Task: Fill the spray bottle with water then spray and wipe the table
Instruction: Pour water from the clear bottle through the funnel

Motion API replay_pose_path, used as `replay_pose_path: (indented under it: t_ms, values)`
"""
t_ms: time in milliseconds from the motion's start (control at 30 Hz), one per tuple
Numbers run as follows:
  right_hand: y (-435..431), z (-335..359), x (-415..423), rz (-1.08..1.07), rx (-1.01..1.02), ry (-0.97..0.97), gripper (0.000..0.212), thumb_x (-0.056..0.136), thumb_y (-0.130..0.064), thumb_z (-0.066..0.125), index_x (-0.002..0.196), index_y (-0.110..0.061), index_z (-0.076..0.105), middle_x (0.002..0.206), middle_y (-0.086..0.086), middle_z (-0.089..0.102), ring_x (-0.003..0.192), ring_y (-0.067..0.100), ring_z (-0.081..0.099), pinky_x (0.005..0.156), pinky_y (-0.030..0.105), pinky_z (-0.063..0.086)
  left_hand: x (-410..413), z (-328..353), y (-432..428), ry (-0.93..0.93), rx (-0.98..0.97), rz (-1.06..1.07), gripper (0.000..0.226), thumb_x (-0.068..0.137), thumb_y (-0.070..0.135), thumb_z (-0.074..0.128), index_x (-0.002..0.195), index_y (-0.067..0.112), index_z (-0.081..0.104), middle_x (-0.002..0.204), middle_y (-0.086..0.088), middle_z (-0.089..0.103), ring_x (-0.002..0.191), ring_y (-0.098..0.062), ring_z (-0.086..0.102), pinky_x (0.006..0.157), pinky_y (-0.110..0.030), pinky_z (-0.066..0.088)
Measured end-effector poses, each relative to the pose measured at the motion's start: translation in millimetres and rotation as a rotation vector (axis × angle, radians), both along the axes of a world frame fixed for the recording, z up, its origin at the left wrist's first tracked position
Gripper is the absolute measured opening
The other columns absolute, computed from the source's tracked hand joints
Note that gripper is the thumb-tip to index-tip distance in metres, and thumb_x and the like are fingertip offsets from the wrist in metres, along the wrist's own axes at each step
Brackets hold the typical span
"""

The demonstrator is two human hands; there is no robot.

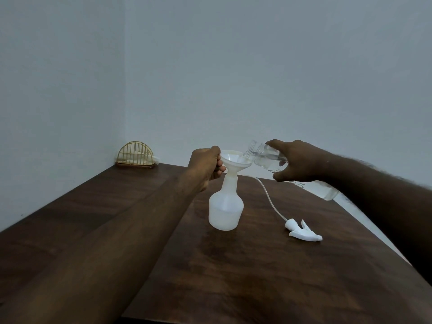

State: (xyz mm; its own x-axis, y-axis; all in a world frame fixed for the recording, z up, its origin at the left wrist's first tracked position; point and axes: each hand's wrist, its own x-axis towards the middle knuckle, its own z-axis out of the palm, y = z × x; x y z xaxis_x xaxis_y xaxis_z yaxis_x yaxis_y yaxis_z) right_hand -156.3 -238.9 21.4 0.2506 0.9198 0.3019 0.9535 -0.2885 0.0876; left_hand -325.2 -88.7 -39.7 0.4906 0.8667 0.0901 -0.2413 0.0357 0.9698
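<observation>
Step in hand: filling, judged from the tilted clear glass jar (268, 157) whose mouth sits over the white plastic funnel (235, 159).
Left hand: the left hand (205, 164) has its fingers curled round the funnel's rim and neck, pinching it steady on the bottle.
Right hand: the right hand (297, 160) is wrapped round the glass jar, thumb underneath and fingers over the top, tipping it toward the left hand.
Spray bottle: the translucent white plastic spray bottle (225, 209) stands upright on the dark wooden table (257, 277), directly below the left hand, partly filled by the look of the darker band low in its body.
Spray head: the white trigger spray head (304, 231) with its thin dip tube lies on the table below the right hand, apart from the bottle.
Behind the left hand: a gold wire napkin holder (135, 154) stands at the wall corner.
Handling, bottle: likely light and a little squashy, heavier as it fills; best held at the narrow neck or round the wide base so it does not tip.
Handling, jar: rigid, breakable, slick if wet; a full wrap round the body suits it.
Risk: the funnel is loose and top-heavy, so it may tilt and spill.
</observation>
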Motion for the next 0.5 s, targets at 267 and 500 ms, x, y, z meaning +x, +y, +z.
replay_pose_path:
  t_ms: [267,500]
  values:
    - [1.1,2.4,1.0,-0.026,-0.013,-0.027,0.083,0.072,-0.036,0.077,0.144,-0.029,0.036,0.1,0.005,0.068,0.091,0.028,0.062,0.083,0.045,0.055,-0.2,-0.6,0.1,-0.015,-0.015,-0.01,0.024,0.09,0.012,0.048,0.067,0.01,0.05,0.056,-0.003,0.047,0.042,-0.012,0.048,0.042,-0.019,0.042]
    - [0.4,2.2,0.7,-0.038,-0.027,-0.042,0.083,0.073,-0.036,0.076,0.145,-0.031,0.035,0.1,0.005,0.068,0.089,0.027,0.062,0.082,0.045,0.055,0.1,-1.3,0.9,-0.019,-0.011,-0.011,0.025,0.09,0.012,0.048,0.065,0.01,0.05,0.056,-0.003,0.047,0.043,-0.012,0.048,0.041,-0.019,0.042]
